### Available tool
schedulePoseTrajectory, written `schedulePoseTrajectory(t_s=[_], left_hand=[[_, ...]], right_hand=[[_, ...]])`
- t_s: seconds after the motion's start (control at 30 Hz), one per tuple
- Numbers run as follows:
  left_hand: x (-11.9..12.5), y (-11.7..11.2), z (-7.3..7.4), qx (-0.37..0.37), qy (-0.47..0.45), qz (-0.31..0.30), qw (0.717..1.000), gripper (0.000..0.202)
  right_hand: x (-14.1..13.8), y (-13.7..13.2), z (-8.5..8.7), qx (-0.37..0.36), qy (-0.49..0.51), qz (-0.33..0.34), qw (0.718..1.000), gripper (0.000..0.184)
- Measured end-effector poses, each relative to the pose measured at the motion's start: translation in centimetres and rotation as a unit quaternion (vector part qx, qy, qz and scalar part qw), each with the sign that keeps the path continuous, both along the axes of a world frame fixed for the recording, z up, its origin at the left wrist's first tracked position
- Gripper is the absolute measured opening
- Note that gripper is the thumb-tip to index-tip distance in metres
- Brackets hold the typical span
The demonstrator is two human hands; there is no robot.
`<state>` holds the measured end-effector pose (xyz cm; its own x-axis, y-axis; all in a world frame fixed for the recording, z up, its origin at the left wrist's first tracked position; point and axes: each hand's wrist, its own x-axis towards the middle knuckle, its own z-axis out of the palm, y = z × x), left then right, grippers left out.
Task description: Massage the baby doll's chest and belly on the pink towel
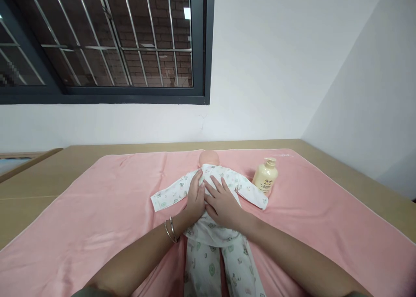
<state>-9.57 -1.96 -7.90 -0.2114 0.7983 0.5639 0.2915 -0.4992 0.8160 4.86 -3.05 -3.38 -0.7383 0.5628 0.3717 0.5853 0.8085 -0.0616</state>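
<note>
A baby doll (209, 157) lies on a pink blanket, its head toward the wall. It wears a white printed long-sleeved top (206, 227) and matching trousers (208, 269), the sleeves spread out to both sides. My left hand (196, 196), below two silver bangles (171, 230) on the wrist, rests on the chest of the top, fingers pointing up toward the head. My right hand (222, 204) lies flat on the top beside it, fingers spread. The hands meet near the middle of the torso. Neither one grips anything.
A cream pump bottle (265, 175) stands beside the doll's right-hand sleeve. The pink blanket (120, 214) covers a wooden surface (35, 206). Behind it is a white wall (260, 93) with a dark-framed barred window (130, 95) at upper left.
</note>
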Motion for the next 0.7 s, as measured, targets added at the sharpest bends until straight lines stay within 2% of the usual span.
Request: schedulePoseTrajectory(t_s=[0.1,0.17,0.23,0.33,0.43,0.6,0.7], left_hand=[[-0.1,0.3,0.8,-0.046,-0.063,0.019,0.997,0.046],[-0.4,1.2,1.8,-0.067,-0.103,0.036,0.992,0.044],[-0.6,2.4,2.8,-0.07,-0.104,0.05,0.991,0.042],[-0.4,4.1,3.7,-0.057,-0.052,0.069,0.995,0.038],[0.3,4.6,3.2,-0.05,-0.026,0.095,0.994,0.034],[0.9,3.6,1.2,-0.051,0.056,0.123,0.989,0.035],[0.7,3.4,0.5,-0.056,0.12,0.127,0.983,0.038]], right_hand=[[2.6,-0.7,-0.8,-0.013,0.049,0.082,0.995,0.038],[4.1,0.1,-1.1,-0.02,0.121,0.104,0.987,0.038],[4.8,1.5,-1.1,-0.021,0.2,0.07,0.977,0.039],[3.9,3.8,-0.3,-0.028,0.245,-0.062,0.967,0.042],[1.6,6.0,0.5,-0.063,0.213,-0.165,0.961,0.049],[-0.9,8.5,0.4,-0.102,0.143,-0.191,0.966,0.048],[-1.3,7.6,-0.1,-0.096,0.117,-0.216,0.965,0.049]])
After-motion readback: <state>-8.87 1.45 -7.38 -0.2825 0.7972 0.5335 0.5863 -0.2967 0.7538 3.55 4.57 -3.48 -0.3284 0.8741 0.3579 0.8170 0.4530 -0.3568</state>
